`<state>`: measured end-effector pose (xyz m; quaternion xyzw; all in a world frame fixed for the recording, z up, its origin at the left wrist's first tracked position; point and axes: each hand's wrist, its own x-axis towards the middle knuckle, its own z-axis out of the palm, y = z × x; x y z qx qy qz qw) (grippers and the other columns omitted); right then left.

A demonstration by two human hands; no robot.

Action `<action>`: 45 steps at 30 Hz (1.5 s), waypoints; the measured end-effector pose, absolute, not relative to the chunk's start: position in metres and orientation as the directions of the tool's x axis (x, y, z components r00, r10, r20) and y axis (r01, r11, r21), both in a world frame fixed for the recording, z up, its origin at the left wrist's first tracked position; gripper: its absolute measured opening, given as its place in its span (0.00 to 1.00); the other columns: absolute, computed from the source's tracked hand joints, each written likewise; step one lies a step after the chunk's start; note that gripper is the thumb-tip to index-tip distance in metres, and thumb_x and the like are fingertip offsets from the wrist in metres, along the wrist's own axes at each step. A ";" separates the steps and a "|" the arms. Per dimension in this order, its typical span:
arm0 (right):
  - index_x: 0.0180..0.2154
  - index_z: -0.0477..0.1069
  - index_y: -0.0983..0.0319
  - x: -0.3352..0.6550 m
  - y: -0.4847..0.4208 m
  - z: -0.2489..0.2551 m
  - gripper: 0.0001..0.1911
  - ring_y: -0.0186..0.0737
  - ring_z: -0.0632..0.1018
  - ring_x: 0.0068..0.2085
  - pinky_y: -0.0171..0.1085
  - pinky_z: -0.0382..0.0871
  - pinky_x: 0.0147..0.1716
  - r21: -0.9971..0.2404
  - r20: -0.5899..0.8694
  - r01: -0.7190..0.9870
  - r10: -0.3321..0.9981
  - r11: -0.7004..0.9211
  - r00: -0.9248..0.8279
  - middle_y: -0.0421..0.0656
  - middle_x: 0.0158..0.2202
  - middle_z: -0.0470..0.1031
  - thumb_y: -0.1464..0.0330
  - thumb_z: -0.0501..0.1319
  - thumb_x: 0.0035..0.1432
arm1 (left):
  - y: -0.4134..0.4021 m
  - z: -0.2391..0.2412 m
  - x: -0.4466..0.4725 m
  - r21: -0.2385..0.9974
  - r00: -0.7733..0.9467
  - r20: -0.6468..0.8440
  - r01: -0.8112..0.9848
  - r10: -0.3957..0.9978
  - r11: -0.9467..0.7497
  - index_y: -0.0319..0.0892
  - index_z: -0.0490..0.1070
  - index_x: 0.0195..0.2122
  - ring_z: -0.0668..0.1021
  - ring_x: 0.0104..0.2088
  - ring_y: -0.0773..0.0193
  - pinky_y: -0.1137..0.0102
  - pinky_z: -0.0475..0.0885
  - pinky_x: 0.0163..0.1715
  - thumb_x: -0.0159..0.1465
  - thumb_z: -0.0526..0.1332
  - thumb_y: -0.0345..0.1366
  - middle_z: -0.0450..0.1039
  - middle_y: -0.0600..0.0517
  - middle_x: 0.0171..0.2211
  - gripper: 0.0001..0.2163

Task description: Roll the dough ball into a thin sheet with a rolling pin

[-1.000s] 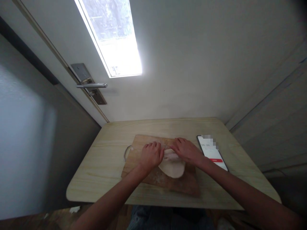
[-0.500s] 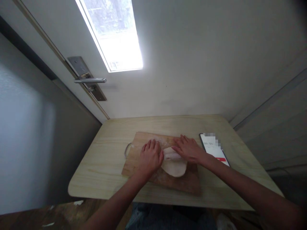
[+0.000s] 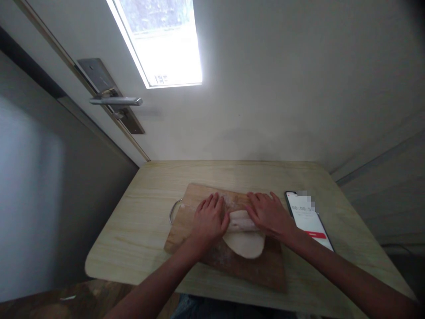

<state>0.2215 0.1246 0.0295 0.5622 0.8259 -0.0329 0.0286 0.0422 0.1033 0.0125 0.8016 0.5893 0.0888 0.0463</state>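
Dough, flattened into a pale round, lies on a wooden cutting board between a person's two hands, beneath what looks like a floury rolling pin set across its far part. The left hand and the right hand press palm down at either end, fingers reaching forward, close together and slightly bent; whether they close around the bar beneath cannot be told.

Uneven weight from the two palms could leave one side of the sheet thinner, and pressing too long on one band might tear it. Flour shows in patches on the wood, so a barely dusted spot could let the underside stick. The board itself, set askew, might slide under a hard forward push, and the right forearm, passing close to a phone, could nudge it.

Under it all stands a light wood-grain table with rounded corners, a metal ring jutting from the board's left edge. Beyond rises a pale door with a lever handle and a narrow window glaring white. At lower left, a white scrap lies on the brown floor.
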 end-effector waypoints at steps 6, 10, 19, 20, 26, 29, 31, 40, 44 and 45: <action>0.45 0.62 0.66 0.220 0.133 0.031 0.20 0.45 0.71 0.40 0.41 0.53 0.43 -0.035 -0.105 0.939 0.933 0.343 -0.345 0.51 0.37 0.72 0.63 0.42 0.58 | 0.114 0.013 0.042 0.220 0.304 0.033 0.927 0.952 -0.303 0.37 0.58 0.52 0.61 0.55 0.58 0.60 0.55 0.53 0.62 0.46 0.40 0.59 0.43 0.54 0.19; 0.42 0.62 0.66 0.219 0.137 0.033 0.17 0.44 0.71 0.38 0.39 0.54 0.40 -0.040 -0.095 0.943 0.938 0.331 -0.333 0.50 0.35 0.72 0.64 0.43 0.58 | 0.120 0.012 0.041 0.226 0.324 -0.009 0.922 0.946 -0.314 0.37 0.57 0.52 0.58 0.56 0.59 0.60 0.54 0.53 0.62 0.45 0.41 0.57 0.43 0.56 0.20; 0.37 0.61 0.64 0.219 0.146 0.033 0.13 0.42 0.73 0.34 0.38 0.55 0.35 -0.032 -0.075 0.944 0.941 0.328 -0.330 0.48 0.30 0.72 0.65 0.43 0.58 | 0.132 0.009 0.040 0.206 0.341 -0.012 0.921 0.940 -0.331 0.38 0.56 0.52 0.56 0.57 0.58 0.57 0.51 0.54 0.63 0.43 0.43 0.56 0.43 0.56 0.20; 0.37 0.61 0.64 0.219 0.147 0.033 0.13 0.42 0.73 0.33 0.37 0.55 0.35 -0.030 -0.077 0.945 0.942 0.326 -0.327 0.48 0.30 0.72 0.65 0.43 0.58 | 0.133 0.009 0.040 0.201 0.344 -0.006 0.920 0.939 -0.336 0.38 0.57 0.51 0.57 0.57 0.58 0.57 0.51 0.54 0.63 0.43 0.42 0.58 0.43 0.55 0.20; 0.36 0.61 0.64 0.218 0.150 0.032 0.15 0.42 0.74 0.30 0.37 0.55 0.30 -0.019 -0.086 0.950 0.946 0.313 -0.314 0.48 0.28 0.73 0.64 0.41 0.59 | 0.138 0.019 0.043 0.165 0.370 0.008 0.916 0.929 -0.366 0.39 0.64 0.41 0.66 0.49 0.59 0.59 0.52 0.53 0.63 0.44 0.39 0.67 0.45 0.46 0.14; 0.36 0.62 0.64 0.218 0.153 0.031 0.16 0.42 0.74 0.30 0.36 0.55 0.29 -0.011 -0.085 0.955 0.951 0.296 -0.296 0.48 0.27 0.73 0.63 0.40 0.60 | 0.142 0.024 0.044 0.151 0.368 0.014 0.918 0.930 -0.366 0.40 0.64 0.37 0.70 0.43 0.59 0.59 0.54 0.51 0.63 0.44 0.39 0.69 0.47 0.39 0.12; 0.36 0.62 0.64 0.218 0.155 0.031 0.18 0.43 0.74 0.29 0.36 0.55 0.28 -0.004 -0.085 0.957 0.954 0.289 -0.288 0.49 0.26 0.73 0.62 0.39 0.60 | 0.144 0.025 0.044 0.140 0.363 0.024 0.921 0.931 -0.363 0.40 0.63 0.35 0.70 0.40 0.60 0.59 0.55 0.50 0.63 0.44 0.38 0.70 0.47 0.36 0.11; 0.32 0.66 0.64 0.216 0.167 0.028 0.24 0.42 0.75 0.27 0.35 0.55 0.23 0.043 -0.069 0.961 0.961 0.272 -0.268 0.49 0.25 0.74 0.61 0.36 0.61 | 0.160 0.024 0.046 0.025 0.368 0.035 0.929 0.929 -0.369 0.39 0.62 0.34 0.73 0.30 0.59 0.65 0.64 0.37 0.63 0.42 0.35 0.71 0.48 0.27 0.11; 0.31 0.68 0.63 0.215 0.173 0.026 0.26 0.42 0.75 0.27 0.35 0.56 0.23 0.042 -0.077 0.964 0.963 0.262 -0.259 0.49 0.26 0.74 0.60 0.35 0.61 | 0.168 0.024 0.047 0.021 0.352 0.021 0.936 0.936 -0.352 0.39 0.62 0.35 0.74 0.31 0.60 0.66 0.64 0.36 0.63 0.43 0.36 0.71 0.48 0.26 0.11; 0.31 0.68 0.63 0.215 0.174 0.025 0.26 0.42 0.75 0.27 0.35 0.57 0.23 0.044 -0.075 0.965 0.964 0.259 -0.255 0.49 0.26 0.74 0.60 0.35 0.61 | 0.170 0.023 0.047 0.023 0.350 0.020 0.936 0.937 -0.350 0.39 0.62 0.35 0.74 0.31 0.60 0.66 0.64 0.37 0.63 0.43 0.36 0.71 0.48 0.27 0.11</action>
